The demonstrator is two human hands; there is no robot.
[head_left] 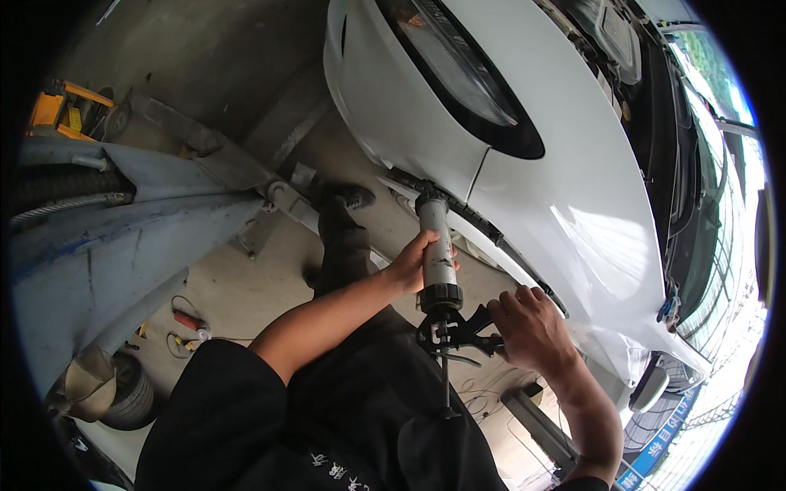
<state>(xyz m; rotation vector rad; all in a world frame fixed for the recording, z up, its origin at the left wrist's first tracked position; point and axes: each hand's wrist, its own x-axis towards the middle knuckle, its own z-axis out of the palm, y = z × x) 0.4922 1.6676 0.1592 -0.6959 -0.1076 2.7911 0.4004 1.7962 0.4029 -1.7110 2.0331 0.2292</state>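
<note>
My left hand (412,260) wraps around the grey tube of a caulking gun (438,254), which points upward. Its tip meets the black lower edge of a white car body panel (565,188), just below the dark headlight (467,78). Around the gun's black trigger handle (458,331) my right hand (532,327) is closed. The gun's plunger rod (446,385) sticks down toward my black clothing. My dark trouser leg and shoe (344,213) stretch out over the concrete floor beneath the car.
A grey lift arm (123,229) spans the left side. A tyre (123,397) lies at lower left beside small tools (192,323) on the floor. Yellow equipment (61,106) stands at far left. The car's open bonnet area (655,74) runs along the right.
</note>
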